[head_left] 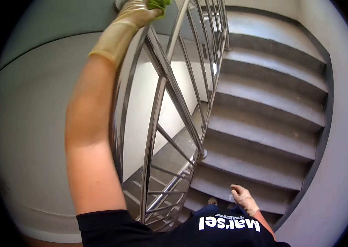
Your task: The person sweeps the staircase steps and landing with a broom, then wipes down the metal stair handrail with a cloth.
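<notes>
My left hand [139,10], in a long yellowish rubber glove, reaches up along the stair railing to the top edge of the view. Its fingers are closed on a bright green cloth [157,5], partly cut off by the frame, beside the upper end of the metal railing [161,74]. Low on the right, my right hand [244,199] hangs in a pale glove over the steps, near my body. Its fingers are loosely bent and slightly apart, with nothing visible in them.
Grey concrete steps [264,119] climb ahead, between the railing and a pale wall [344,136] with a dark skirting. A lower flight and its rails show through the bars. A light curved wall [34,136] is on the left. One shoe [212,201] shows on a step.
</notes>
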A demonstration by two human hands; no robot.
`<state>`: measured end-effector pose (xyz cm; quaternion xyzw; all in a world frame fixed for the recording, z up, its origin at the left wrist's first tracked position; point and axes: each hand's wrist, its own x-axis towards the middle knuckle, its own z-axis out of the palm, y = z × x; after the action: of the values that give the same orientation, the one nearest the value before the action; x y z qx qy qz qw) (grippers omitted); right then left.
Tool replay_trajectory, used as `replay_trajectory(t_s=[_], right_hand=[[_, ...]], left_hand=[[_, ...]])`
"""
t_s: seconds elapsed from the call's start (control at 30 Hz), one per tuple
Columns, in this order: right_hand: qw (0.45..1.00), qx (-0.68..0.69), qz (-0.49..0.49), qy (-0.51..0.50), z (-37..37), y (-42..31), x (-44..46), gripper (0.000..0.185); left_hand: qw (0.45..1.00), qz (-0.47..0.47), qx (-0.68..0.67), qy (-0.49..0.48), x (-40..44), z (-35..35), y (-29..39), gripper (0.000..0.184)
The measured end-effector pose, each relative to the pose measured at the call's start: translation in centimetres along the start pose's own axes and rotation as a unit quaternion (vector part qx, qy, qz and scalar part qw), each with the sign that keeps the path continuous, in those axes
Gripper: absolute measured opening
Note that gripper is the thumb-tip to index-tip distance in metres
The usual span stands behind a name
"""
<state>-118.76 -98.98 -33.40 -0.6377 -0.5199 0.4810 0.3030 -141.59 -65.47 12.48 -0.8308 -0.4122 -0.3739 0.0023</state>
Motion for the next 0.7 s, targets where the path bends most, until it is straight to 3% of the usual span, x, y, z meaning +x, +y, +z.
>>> replay_trajectory(t_s=[0.03, 0.1, 0.17, 0.2, 0.27, 0.43, 0.5, 0.57, 0.63, 0.7], right_hand=[[1.0, -0.001, 0.005, 0.002, 0.0, 1.0, -0.3, 0.031], [1.0, 0.006, 0.016, 0.021, 0.0, 3.2, -1.1, 0.03], [0.999, -0.02, 0.036, 0.023, -0.2, 4.7, -1.8, 0.031], [0.999, -0.028, 0.044, 0.007, -0.7, 4.9, -2.2, 0.031], [0.997, -0.048, 0.053, -0.04, -1.6, 4.6, -2.3, 0.032], [0.998, -0.03, -0.006, -0.046, -2.9, 4.8, -0.6, 0.033], [1.0, -0.003, -0.001, -0.031, -4.1, 3.1, 0.0, 0.033], [0.999, 0.011, -0.022, 0.025, -4.9, 4.0, 0.3, 0.031], [0.995, 0.034, -0.041, 0.087, -5.5, 5.1, -0.1, 0.03], [0.989, 0.06, -0.045, 0.128, -6.0, 7.9, -1.3, 0.028]], left_hand=[[0.995, -0.019, -0.089, -0.033, -1.0, -0.1, -0.5, 0.044], [0.992, 0.056, 0.104, 0.032, -4.9, -1.0, -1.5, 0.045], [0.976, 0.155, 0.153, 0.01, -8.7, -1.4, -2.4, 0.053], [0.975, 0.158, 0.156, 0.001, -10.8, -1.3, -1.1, 0.053], [0.862, 0.185, 0.469, -0.052, -13.9, -0.8, 1.7, 0.055], [0.864, 0.178, 0.459, -0.105, -9.9, 1.4, 2.9, 0.06], [0.77, 0.2, 0.574, -0.193, -7.9, 3.5, 1.6, 0.058], [0.754, 0.23, 0.573, -0.222, -7.0, 6.2, 0.8, 0.056], [0.798, 0.103, 0.542, -0.243, -6.8, 9.5, -0.2, 0.046], [0.789, 0.104, 0.567, -0.215, -6.1, 11.9, -0.4, 0.042]])
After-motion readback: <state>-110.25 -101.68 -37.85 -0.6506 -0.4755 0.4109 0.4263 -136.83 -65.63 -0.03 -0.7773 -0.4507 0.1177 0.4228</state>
